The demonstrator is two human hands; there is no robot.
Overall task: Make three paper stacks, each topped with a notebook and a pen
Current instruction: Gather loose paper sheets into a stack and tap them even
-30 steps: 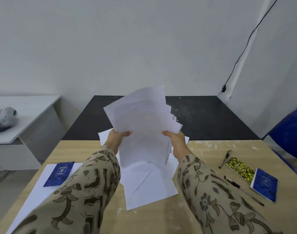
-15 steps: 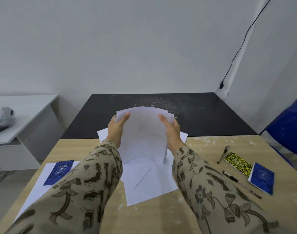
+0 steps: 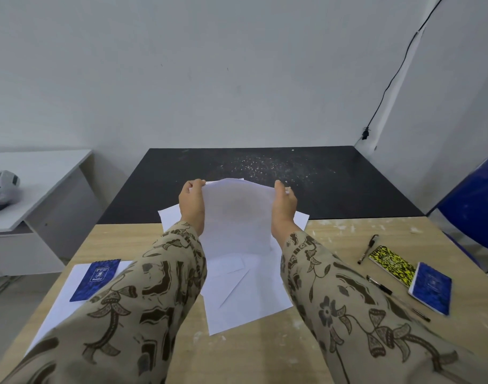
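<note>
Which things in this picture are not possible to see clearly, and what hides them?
Head view:
Left paper stack: near part behind the left sleeve; a pen there cannot be ruled out.
Held sheets between left hand and right hand: count unclear, edges overlap.
Left blue notebook emblem: too small.
White device: cut by left edge.

A light wooden table flecked with white marks butts against a black matte table dusted with pale specks. On the left, a white desk carries a white-grey device. A blue plastic chair stands right, beneath a black cable on the wall.
</note>
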